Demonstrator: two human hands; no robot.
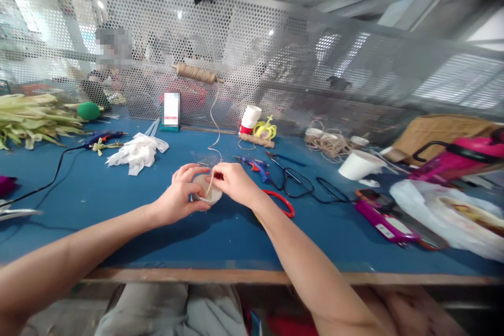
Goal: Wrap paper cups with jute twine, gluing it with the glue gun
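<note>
We've L hand (pixel 179 192) grip curled round a small whitish cup (pixel 216 197) over blue table (pixel 157 252); R hand (pixel 233 179) grip pinches tan cord (pixel 210 187) at cup's mouth. Glue gun (pixel 258 166) nr R hand, scissors (pixel 289 205) too.

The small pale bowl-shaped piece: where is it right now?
In the head view, the bowl-shaped piece sits slightly left of and below centre, in the left hand, with the right hand pinching cord over it.

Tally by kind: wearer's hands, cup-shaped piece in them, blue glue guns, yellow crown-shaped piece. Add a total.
Hands: 2
Cup-shaped piece: 1
Blue glue guns: 2
Yellow crown-shaped piece: 1
Total: 6
</note>
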